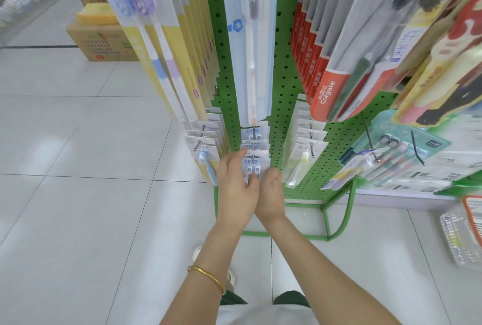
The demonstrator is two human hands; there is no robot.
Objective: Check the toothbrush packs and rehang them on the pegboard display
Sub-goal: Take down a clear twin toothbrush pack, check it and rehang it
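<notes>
Two hands work at the middle one of three lower pegs on the green pegboard. The left hand, with one gold bangle on its wrist, grips the front toothbrush pack, thumb up along its left edge and fingers curled over its face. The right hand sets its thumb at the pack's right edge; its fingers are hidden, so its grip cannot be told. The pack holds two brushes, heads towards 12 o'clock, long axis running 12 to 6. At least three like packs hang behind it on the centre peg. At 10 o'clock one cardboard box stands on the floor, a yellow bundle on top, its contents out of sight
</notes>
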